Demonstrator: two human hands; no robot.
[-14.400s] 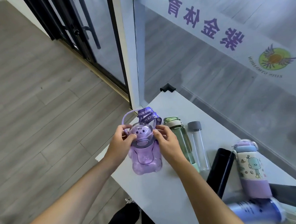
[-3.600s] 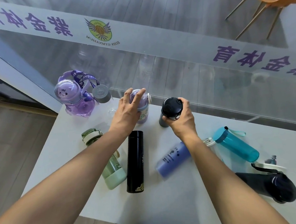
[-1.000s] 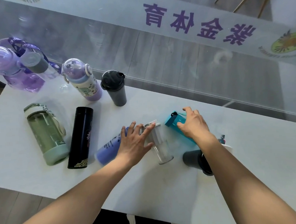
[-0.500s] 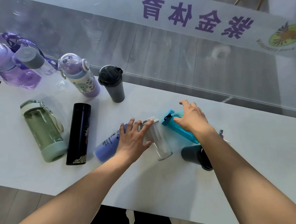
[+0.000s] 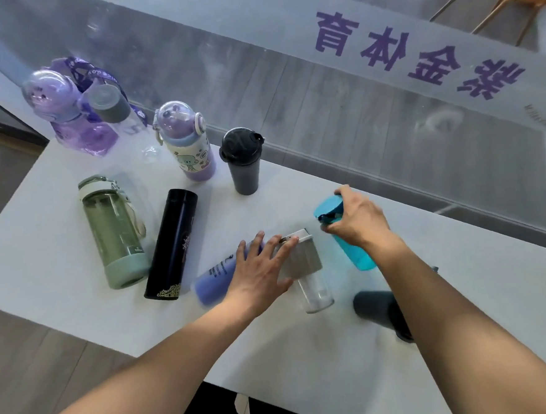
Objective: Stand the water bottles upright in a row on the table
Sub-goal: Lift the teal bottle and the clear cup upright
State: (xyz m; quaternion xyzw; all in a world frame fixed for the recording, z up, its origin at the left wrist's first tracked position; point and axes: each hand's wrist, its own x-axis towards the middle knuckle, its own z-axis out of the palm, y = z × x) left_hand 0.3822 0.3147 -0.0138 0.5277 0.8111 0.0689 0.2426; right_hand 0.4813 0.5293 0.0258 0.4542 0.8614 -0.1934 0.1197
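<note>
The right hand (image 5: pixel 358 222) grips the tilted teal bottle (image 5: pixel 348 243) near its cap, while the left hand (image 5: pixel 260 274) lies spread on the lying purple bottle (image 5: pixel 213 277).

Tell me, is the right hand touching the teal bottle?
Touching: the head view shows the right hand wrapped around the teal bottle just below its cap.

Teal bottle (image 5: pixel 348 234) tipped up from lying, cap now raised at frame centre-right, right hand (image 5: pixel 360 221) closed round its top. Left hand (image 5: pixel 260 272) slid further over purple bottle (image 5: pixel 216 273).
</note>
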